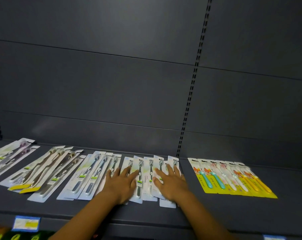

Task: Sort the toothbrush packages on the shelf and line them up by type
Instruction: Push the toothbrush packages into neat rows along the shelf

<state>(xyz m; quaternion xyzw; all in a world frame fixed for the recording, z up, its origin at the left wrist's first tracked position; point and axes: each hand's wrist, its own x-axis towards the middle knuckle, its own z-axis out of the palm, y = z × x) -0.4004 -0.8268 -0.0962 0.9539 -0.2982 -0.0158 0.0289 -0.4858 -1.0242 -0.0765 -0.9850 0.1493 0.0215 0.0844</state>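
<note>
Toothbrush packages lie flat in a row on a dark grey shelf [216,210]. At the centre sit several white packages with black brushes [147,177], overlapping one another. My left hand [121,183] lies flat on their left part with fingers spread. My right hand [171,183] presses flat on their right part. To the left are blue-white packages with dark brushes [88,177], then packages with beige brushes [48,168], then purple-brush packages [10,156] at the far left. On the right lies a neat row of yellow children's packages [233,179] with fox pictures.
The grey back panel [112,92] rises behind the shelf, with a slotted upright [190,104] right of centre. A price label [26,223] hangs on the front edge at lower left, another [274,237] at lower right. Colourful goods [11,235] show below.
</note>
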